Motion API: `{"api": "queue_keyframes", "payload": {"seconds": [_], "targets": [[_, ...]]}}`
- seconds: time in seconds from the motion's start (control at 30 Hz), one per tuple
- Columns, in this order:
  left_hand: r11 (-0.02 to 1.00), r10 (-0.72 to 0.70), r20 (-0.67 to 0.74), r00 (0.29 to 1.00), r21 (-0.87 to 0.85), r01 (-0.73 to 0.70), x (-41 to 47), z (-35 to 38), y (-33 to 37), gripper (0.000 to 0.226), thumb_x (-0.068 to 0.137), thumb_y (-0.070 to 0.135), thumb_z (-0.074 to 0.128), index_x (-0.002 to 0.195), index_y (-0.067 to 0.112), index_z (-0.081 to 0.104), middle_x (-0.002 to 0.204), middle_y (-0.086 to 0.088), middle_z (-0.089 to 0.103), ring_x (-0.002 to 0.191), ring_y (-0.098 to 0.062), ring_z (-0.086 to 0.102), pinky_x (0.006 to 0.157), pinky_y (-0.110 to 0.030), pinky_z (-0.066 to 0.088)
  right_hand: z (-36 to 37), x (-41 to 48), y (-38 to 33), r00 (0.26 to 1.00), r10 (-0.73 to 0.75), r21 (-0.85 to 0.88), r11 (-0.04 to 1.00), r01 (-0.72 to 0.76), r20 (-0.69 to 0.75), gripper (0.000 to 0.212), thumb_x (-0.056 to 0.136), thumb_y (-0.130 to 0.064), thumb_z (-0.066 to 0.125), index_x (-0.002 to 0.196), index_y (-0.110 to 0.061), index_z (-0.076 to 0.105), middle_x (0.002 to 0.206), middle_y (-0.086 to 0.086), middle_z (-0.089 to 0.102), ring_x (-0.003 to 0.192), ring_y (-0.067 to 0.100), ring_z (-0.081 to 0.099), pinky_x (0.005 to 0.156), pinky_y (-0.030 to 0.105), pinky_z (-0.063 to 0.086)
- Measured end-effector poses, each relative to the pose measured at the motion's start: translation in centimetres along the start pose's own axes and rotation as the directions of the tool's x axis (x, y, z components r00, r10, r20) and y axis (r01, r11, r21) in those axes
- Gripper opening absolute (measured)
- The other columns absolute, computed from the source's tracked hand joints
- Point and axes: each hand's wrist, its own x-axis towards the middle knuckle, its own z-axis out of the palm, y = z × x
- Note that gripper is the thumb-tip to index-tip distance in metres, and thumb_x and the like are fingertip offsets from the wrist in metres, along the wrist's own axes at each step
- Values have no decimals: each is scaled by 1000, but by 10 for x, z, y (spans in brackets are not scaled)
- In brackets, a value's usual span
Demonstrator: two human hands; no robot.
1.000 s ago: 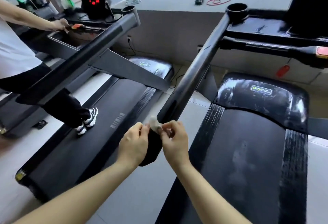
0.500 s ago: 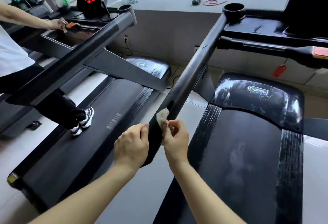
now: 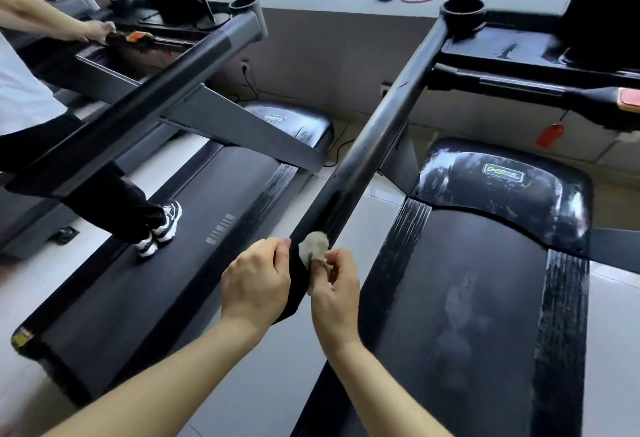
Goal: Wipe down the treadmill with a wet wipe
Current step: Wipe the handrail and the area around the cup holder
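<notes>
Gym room, windows running along the far wall, pale tiled floor [image 3: 377, 208], two machines sitting side by side. Another person [image 3: 20, 90] is standing on the second treadmill [image 3: 194, 228] at the left, hand on its bar. Our treadmill [image 3: 467, 315] is the one at the right.

Step in hand, as I'm reading it: wiping the handrail [image 3: 381, 118], the dark tube sloping from the cup holder [image 3: 463, 8] down to its near end. The wet wipe [image 3: 313, 246] is sitting bunched and greyish on the rail's top face, just short of that near end, touching it.

Right hand [image 3: 334, 291] is pinching the wipe between thumb and curled fingertips. The wad is sticking out on the far side of the grip, so it's facing up the rail. Left hand [image 3: 256, 280] is lying against the rail's left edge, fingers curled. I can't tell whether it's clamping the tube or just bracing beside it. It isn't touching the wipe.

Next move is probably calling for a firm pinch, pressing the wad flat to the tube and dragging it toward the cup-holder end, covering the sides too. The wipe is looking soiled, so refolding may be due. Motor cover [image 3: 502, 190] and belt [image 3: 460, 332] are showing smears, likely needing a pass too.
</notes>
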Motion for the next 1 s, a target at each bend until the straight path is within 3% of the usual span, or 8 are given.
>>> {"api": "queue_keyframes", "payload": {"seconds": [0.07, 0.2, 0.37, 0.53, 0.6, 0.7, 0.8, 1.0], "targets": [[1000, 3, -7, 1000, -3, -3, 0, 0, 2, 32, 106, 36, 44, 89, 20, 65, 88, 2, 69, 84, -31, 62, 71, -40, 44, -6, 19, -4, 999, -48, -49, 998, 49, 19, 15, 96, -17, 59, 83, -23, 55, 75, 0, 56, 69, 17, 52, 63, 31, 44], [1000, 8, -23, 1000, -1, -8, 2, 0, 3, 33, 106, 34, 43, 88, 18, 65, 84, 4, 66, 80, -27, 59, 70, -35, 35, -20, 138, -6, 981, 8, -53, 998, -18, -194, 12, 91, -32, 60, 79, -31, 58, 80, 9, 61, 71, 26, 57, 67, 52, 54], [1000, 2, -13, 1000, 9, -2, 1, -1, 2, 32, 106, 35, 43, 91, 17, 66, 84, 4, 66, 81, -27, 59, 71, -35, 35, -4, 90, 12, 968, 170, 77, 984, -159, -183, 21, 100, -9, 55, 80, -15, 51, 74, 7, 51, 65, 25, 47, 59, 41, 45], [1000, -2, -16, 1000, 9, 2, 0, -2, 5, 29, 106, 33, 45, 86, 21, 62, 80, 8, 61, 81, -25, 58, 71, -33, 31, 12, -45, 24, 956, 289, 183, 938, -295, 58, 9, 98, 1, 51, 89, 1, 51, 72, 0, 55, 68, 18, 49, 63, 32, 46], [1000, -10, -11, 1000, 14, 10, 0, -3, 6, 29, 106, 34, 44, 82, 25, 57, 78, 10, 57, 78, -23, 54, 70, -33, 30, 8, -34, 19, 959, 266, 189, 941, -280, 93, 9, 97, 4, 51, 89, 3, 53, 71, -3, 59, 66, 13, 52, 60, 32, 46], [1000, -21, 2, 1000, 13, 21, 0, -3, 6, 30, 107, 35, 42, 81, 26, 55, 76, 12, 55, 78, -21, 51, 71, -34, 31, -4, 46, 12, 956, 276, 186, 949, -255, -98, 20, 98, 0, 55, 79, -6, 52, 66, -2, 50, 55, 2, 46, 56, 24, 42], [1000, -9, 15, 1000, -3, 9, -1, -2, 6, 33, 106, 36, 41, 78, 24, 52, 73, 10, 56, 75, -21, 50, 71, -35, 31, -16, 120, 21, 920, 346, 291, 913, -285, -183, 18, 100, -11, 61, 83, -10, 58, 76, 3, 56, 71, 12, 54, 70, 29, 51], [1000, 4, 12, 1000, -31, -4, -1, -2, -5, 28, 106, 35, 44, 95, 24, 67, 87, 17, 62, 81, -13, 52, 75, -32, 36, 8, 26, 43, 828, 560, 462, 731, -502, 13, 20, 94, 7, 51, 85, -4, 65, 83, 15, 64, 77, 28, 60, 74, 35, 58]]}}
